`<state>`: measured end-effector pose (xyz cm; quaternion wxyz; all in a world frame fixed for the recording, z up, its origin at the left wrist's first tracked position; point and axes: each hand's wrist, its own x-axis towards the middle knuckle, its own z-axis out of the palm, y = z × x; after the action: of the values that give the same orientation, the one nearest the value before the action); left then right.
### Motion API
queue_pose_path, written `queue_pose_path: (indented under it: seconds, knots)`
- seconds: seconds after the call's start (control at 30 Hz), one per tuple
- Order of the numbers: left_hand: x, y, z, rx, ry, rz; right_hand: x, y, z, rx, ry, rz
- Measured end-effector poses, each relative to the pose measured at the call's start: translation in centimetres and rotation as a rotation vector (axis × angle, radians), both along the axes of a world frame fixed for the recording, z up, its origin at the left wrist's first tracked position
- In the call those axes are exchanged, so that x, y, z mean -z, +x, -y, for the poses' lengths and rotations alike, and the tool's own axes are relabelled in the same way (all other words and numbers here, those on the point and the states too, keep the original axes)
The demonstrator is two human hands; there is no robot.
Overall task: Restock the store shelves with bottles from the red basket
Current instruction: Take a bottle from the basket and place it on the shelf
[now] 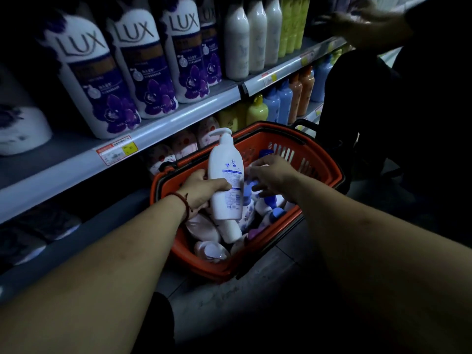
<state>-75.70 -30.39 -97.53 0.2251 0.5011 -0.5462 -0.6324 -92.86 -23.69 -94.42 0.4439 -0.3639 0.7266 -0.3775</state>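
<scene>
White pump bottle upright in my left hand, above the red basket. Basket on floor, full of other bottles.

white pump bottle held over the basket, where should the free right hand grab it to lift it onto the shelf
The white pump bottle stands nearly upright with the left hand wrapping its lower left side, and its pump neck looks thin. So probably take the broad upper body, under the shoulder, from the right.
</scene>
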Motion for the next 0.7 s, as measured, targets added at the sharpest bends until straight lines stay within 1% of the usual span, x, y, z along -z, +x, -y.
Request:
queue_pose_path:
  seconds: [0.13, 0.2, 0.27, 0.33, 0.37, 0.43, 0.47, 0.53, 0.6, 0.63, 0.7]
  knots:
    - [-1.6, 0.7, -0.4, -0.026, -0.156, 0.022, -1.3, 3.5, 1.1, -0.08, -0.075, 0.067]
    - [-2.5, 0.9, -0.7, 0.052, -0.236, -0.018, -2.1, 4.7, 1.3, -0.084, -0.094, 0.101]
    - [-3.4, 1.4, -1.0, 0.147, -0.265, -0.069, -2.3, 4.7, 1.2, -0.023, -0.129, 0.14]
    - [-4.0, 2.2, -1.2, 0.176, -0.241, -0.148, -2.4, 3.8, 0.7, 0.048, -0.169, 0.202]
    - [-4.2, 2.6, -1.3, 0.159, -0.213, -0.181, -2.6, 3.4, 0.3, 0.066, -0.176, 0.264]
    - [-4.3, 3.4, -1.3, 0.089, -0.169, -0.185, -3.4, 2.9, -0.4, 0.051, -0.169, 0.387]
    - [-4.3, 3.8, -1.5, 0.077, -0.13, -0.165, -3.7, 3.1, -0.6, 0.017, -0.175, 0.417]
    - [-4.4, 4.3, -2.0, 0.126, -0.025, -0.176, -4.3, 3.8, -0.8, -0.071, -0.213, 0.426]
    - [-4.9, 4.9, -2.4, 0.168, 0.006, -0.244, -4.7, 4.9, -0.6, -0.125, -0.242, 0.43]
    - [-5.3, 5.2, -2.4, 0.164, -0.002, -0.269, -4.9, 5.5, -0.5, -0.132, -0.257, 0.403]
    - [-6.1, 6.4, -2.4, 0.133, -0.037, -0.278, -5.4, 6.4, -0.4, -0.113, -0.329, 0.27]
